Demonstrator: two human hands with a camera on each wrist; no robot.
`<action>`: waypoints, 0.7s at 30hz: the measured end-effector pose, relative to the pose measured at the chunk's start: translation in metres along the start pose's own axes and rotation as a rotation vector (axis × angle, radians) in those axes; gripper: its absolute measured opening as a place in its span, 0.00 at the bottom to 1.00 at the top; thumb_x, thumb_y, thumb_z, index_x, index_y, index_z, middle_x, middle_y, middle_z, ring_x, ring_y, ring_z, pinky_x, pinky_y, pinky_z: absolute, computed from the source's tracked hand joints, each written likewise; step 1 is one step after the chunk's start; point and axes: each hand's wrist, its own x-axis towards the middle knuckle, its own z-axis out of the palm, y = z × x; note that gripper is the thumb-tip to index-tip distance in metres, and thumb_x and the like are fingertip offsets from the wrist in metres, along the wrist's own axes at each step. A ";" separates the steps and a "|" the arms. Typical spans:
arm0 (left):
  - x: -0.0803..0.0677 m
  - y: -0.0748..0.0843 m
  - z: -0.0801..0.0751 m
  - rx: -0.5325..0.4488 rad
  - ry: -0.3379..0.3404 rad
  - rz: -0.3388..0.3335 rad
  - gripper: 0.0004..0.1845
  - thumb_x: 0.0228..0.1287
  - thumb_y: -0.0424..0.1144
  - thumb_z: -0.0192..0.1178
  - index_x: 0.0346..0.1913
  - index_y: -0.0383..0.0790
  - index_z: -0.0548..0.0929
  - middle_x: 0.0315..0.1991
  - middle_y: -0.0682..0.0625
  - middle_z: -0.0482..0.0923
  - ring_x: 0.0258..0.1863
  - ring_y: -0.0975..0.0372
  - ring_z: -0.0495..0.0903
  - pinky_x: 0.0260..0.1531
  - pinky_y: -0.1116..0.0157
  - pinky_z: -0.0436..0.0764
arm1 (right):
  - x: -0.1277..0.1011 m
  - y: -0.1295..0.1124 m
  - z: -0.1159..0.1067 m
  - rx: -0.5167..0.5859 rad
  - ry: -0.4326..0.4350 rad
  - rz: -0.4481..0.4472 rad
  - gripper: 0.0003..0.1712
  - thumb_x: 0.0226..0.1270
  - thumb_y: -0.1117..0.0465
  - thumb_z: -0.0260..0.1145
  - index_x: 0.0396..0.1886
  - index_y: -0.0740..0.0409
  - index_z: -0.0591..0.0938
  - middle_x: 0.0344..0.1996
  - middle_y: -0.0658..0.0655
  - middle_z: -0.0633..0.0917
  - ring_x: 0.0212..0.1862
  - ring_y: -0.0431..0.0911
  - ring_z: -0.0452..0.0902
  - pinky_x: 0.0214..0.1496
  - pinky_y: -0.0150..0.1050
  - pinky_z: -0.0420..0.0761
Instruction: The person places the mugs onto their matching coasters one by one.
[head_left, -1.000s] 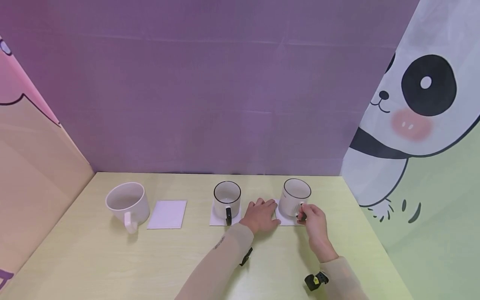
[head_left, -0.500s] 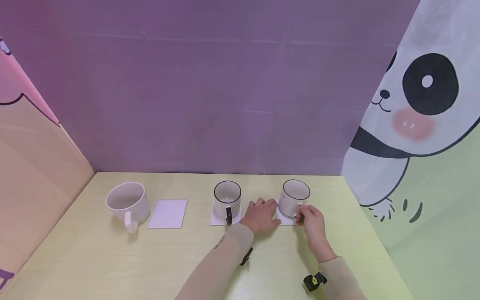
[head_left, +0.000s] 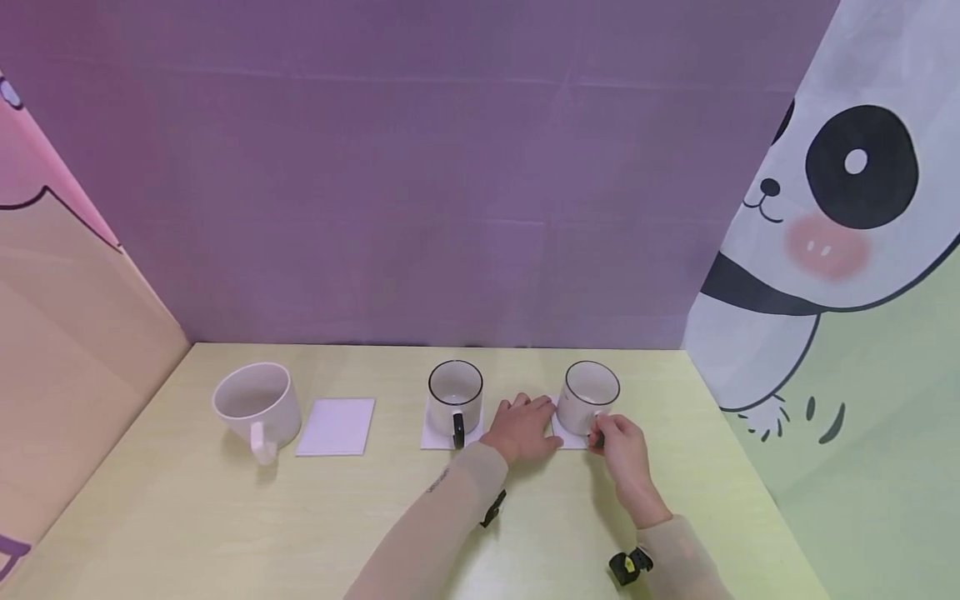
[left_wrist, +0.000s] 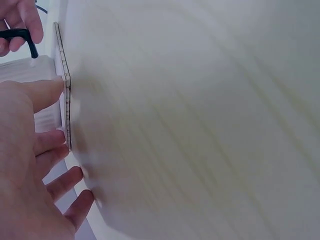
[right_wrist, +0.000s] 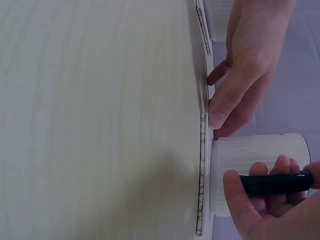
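A white mug with a black rim (head_left: 588, 392) stands on a white coaster (head_left: 570, 439) at the right of the table. My right hand (head_left: 613, 439) pinches its black handle (right_wrist: 275, 183), fingers curled round it. My left hand (head_left: 525, 427) lies flat just left of that mug, and its fingers (right_wrist: 221, 112) touch the coaster's edge (right_wrist: 202, 170). In the left wrist view, the left hand (left_wrist: 30, 170) spreads beside the coaster's edge (left_wrist: 65, 105).
A second black-rimmed mug (head_left: 454, 392) sits on its own coaster (head_left: 437, 435), left of my left hand. Further left lie a bare white coaster (head_left: 335, 427) and a large white mug (head_left: 252, 405). Purple and printed walls enclose the pale wooden table (head_left: 225, 517).
The right mug and my right hand have shifted slightly to the left on the coaster. My left hand has stayed where it was.
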 end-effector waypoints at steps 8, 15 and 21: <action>0.001 0.002 -0.003 -0.025 -0.023 -0.015 0.30 0.69 0.58 0.59 0.69 0.49 0.77 0.72 0.55 0.70 0.65 0.57 0.70 0.59 0.54 0.72 | 0.003 0.002 0.001 -0.033 -0.022 -0.022 0.15 0.80 0.64 0.51 0.36 0.72 0.76 0.26 0.55 0.78 0.33 0.42 0.76 0.41 0.36 0.84; -0.003 0.006 -0.012 0.043 -0.032 -0.008 0.23 0.71 0.54 0.59 0.61 0.45 0.83 0.64 0.53 0.77 0.59 0.58 0.71 0.54 0.57 0.75 | 0.005 0.003 0.001 -0.054 -0.032 -0.019 0.16 0.80 0.63 0.51 0.38 0.74 0.76 0.29 0.56 0.79 0.34 0.43 0.76 0.41 0.36 0.85; -0.009 0.014 -0.032 0.208 -0.029 0.074 0.15 0.70 0.51 0.62 0.50 0.46 0.86 0.45 0.53 0.81 0.48 0.59 0.74 0.46 0.60 0.76 | 0.006 0.003 0.000 -0.060 -0.019 -0.006 0.16 0.80 0.63 0.51 0.38 0.74 0.76 0.28 0.55 0.79 0.33 0.42 0.76 0.41 0.37 0.85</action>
